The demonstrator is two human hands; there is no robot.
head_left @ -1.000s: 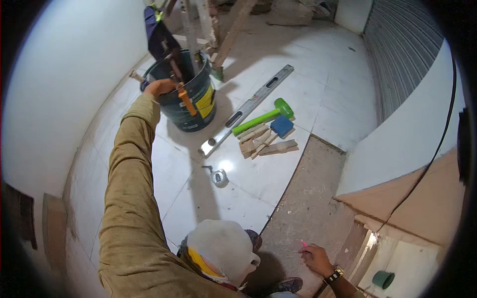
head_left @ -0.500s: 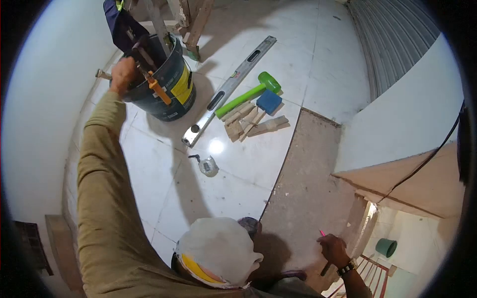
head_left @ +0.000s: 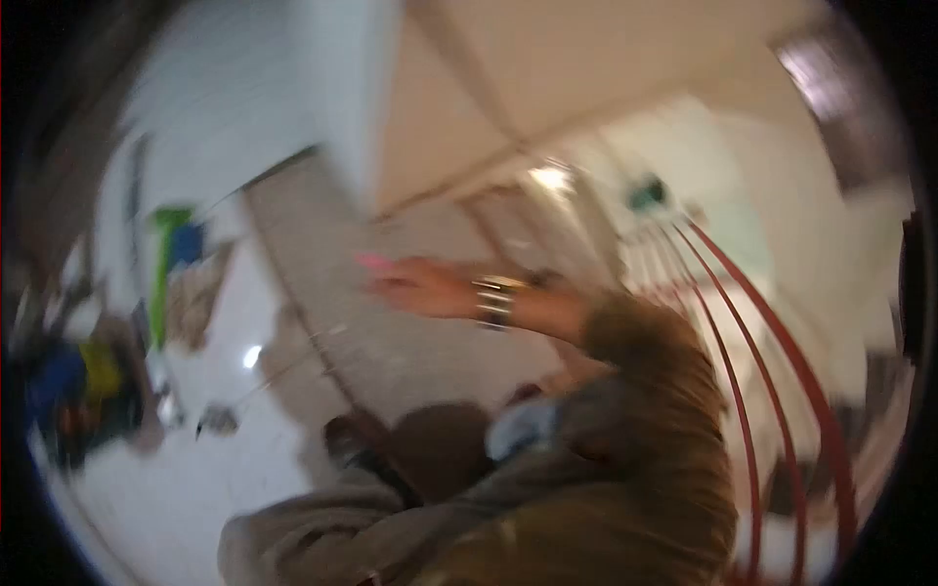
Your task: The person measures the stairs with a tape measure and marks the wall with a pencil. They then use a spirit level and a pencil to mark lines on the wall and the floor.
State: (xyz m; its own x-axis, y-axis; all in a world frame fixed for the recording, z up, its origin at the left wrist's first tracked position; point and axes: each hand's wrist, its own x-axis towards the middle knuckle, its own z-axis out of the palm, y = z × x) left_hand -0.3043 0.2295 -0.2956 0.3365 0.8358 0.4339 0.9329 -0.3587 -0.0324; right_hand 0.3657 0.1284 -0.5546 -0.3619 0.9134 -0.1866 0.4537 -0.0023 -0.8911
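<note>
My right hand [head_left: 418, 287], smeared by motion, reaches across the bare grey-brown floor strip with a watch [head_left: 496, 301] on its wrist. Its fingers are closed around a slim pink pen [head_left: 373, 262], whose pink end sticks out past the fingertips; its exact kind is blurred. The hand touches nothing else that I can make out. My left hand is outside the picture.
To the left lie a green mallet [head_left: 161, 278] with a blue block [head_left: 185, 244] and wood pieces [head_left: 195, 305]. A dark bucket [head_left: 93, 396] stands at the far left. Red railings [head_left: 772, 371] curve down on the right. A tape measure [head_left: 217, 420] rests on white tiles.
The view has swung right, toward the railings. My left hand has left the bucket's rim and the picture. My right hand now stretches forward over the grey strip, still with the pink pen.
</note>
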